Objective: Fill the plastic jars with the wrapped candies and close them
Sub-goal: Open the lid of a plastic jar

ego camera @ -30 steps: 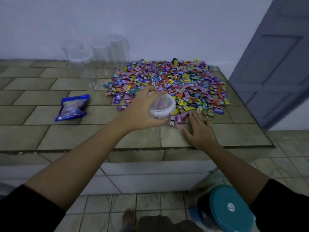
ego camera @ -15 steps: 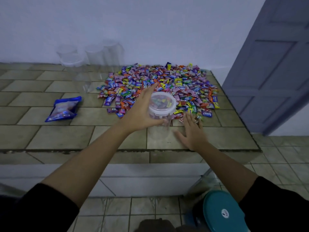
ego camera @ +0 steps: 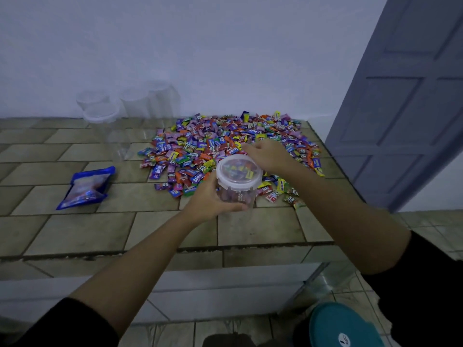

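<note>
Left hand [ego camera: 211,200] grips the upright candy jar [ego camera: 238,196]; its lid [ego camera: 238,171] lies just left of the curled right hand [ego camera: 268,156], grasp indeterminate.

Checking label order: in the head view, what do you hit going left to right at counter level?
packet → left hand → jar → right hand → door. Left out: candy pile and empty jars, since both span across others.
</note>
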